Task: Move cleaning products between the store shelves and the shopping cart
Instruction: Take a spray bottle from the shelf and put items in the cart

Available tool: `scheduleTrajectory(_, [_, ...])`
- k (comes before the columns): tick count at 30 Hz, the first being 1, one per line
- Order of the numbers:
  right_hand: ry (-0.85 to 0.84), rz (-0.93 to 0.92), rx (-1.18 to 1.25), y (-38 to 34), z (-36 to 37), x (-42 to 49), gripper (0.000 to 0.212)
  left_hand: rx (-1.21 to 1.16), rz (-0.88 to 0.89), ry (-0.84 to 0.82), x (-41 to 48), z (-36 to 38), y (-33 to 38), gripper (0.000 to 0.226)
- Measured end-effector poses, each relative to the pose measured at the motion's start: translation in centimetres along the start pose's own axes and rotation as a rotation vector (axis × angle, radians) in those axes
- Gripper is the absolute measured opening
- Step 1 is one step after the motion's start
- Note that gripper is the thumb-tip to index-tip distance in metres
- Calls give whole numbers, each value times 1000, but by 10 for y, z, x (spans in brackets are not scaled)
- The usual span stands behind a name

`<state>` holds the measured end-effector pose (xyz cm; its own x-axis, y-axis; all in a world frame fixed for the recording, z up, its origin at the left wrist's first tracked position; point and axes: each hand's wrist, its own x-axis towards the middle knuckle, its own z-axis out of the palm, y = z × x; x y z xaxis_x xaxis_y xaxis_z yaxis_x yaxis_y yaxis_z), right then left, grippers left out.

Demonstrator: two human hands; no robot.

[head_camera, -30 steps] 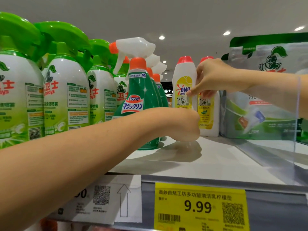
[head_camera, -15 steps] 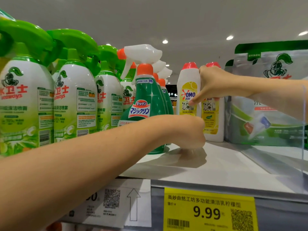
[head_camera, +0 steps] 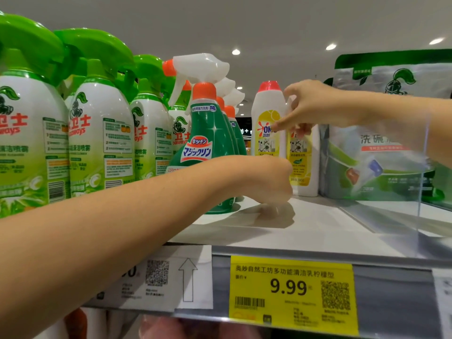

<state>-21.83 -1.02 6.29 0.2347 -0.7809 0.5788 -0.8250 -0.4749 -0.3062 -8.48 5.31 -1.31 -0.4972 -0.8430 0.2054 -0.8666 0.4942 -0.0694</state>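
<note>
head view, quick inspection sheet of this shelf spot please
surface: white shelf, hand shadow on it
job's things: left white bottle and right white bottle, upright, side by side; dark green spray bottles, light green spray bottles further left
clutter: yellow price tag reading 9.99; clear divider
grippers: right hand grips right white bottle near its top; left hand curled by left white bottle's base, hold unclear
cables: nothing seen
surroundings: green refill pouches at right; ceiling lights

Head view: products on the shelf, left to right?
White-and-green spray bottles → dark green spray bottle → red-capped OMO bottle → yellow-label white bottle, its top hidden by the right hand → green-and-silver pouch.
</note>
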Motion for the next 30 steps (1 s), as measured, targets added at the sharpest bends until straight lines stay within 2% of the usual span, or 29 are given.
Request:
scheduleTrajectory(3, [-2,34,140,-9,-20,-16,62,-20,5,26,0,0,-1,22])
scheduleTrajectory(6, [38,58,167,-19,-42,-42,36,-55,10,37,-2,-3,-2,32])
scheduleTrajectory(8, [99,33,237,-27,-53,-68,25,-206,15,76,-8,-12,-1,32])
scheduleTrajectory(13, [352,-210,420,-41,-66,-146,11,-573,100,313,-51,-47,9,25])
scheduleTrajectory(16, [360,-332,435,-45,-61,-186,6,-713,206,471,-90,-51,18,18])
scheduleTrajectory(20, [332,-366,437,-56,-29,-231,15,-809,294,669,-147,-24,20,16])
scheduleTrajectory(22, [281,-282,473,-64,-10,-235,33,-872,305,761,-175,-2,15,14])
scheduleTrajectory(23, [195,-240,509,-71,3,-239,39,-905,294,780,-181,7,9,14])
scheduleTrajectory(25, [12,-223,632,-73,34,-252,32,-961,186,711,-193,28,-1,27])
scheduleTrajectory(26, [-71,-213,580,-88,49,-259,39,-990,82,646,-200,38,-4,42])
scheduleTrajectory(27, [-103,-324,441,-100,62,-268,45,-1023,10,607,-210,49,-3,51])
scheduleTrajectory(28, [-10,-376,393,-101,72,-278,55,-1035,22,618,-223,62,1,42])
scheduleTrajectory(29, [-36,-343,469,-98,84,-287,65,-1030,66,661,-240,74,9,25])
scheduleTrajectory(30, [-23,-326,527,-97,92,-299,49,-1016,88,701,-259,83,20,12])
